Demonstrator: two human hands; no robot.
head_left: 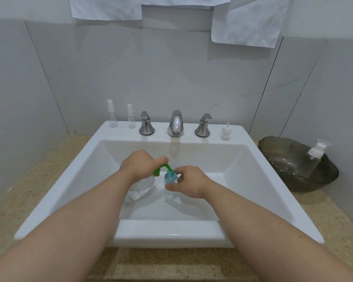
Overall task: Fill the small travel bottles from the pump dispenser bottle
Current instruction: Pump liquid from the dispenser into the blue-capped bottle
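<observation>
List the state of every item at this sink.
Pump dispenser bottle: in basin, left hand gripping its green pump.
Small travel bottle: uncapped, partly blue-filled, held by right hand.
Two spray bottles: capped, empty, upright.
Faucet: off.
Loose sprayer cap: standing on ledge.

Counts: 1 green-pump dispenser bottle, 1 blue-filled travel bottle, 2 empty spray bottles at 11 o'clock, 1 loose spray head, 1 white-pump bottle in 1 dark bowl at 3 o'clock, 1 spout, 2 tap handles, 1 sink.
</observation>
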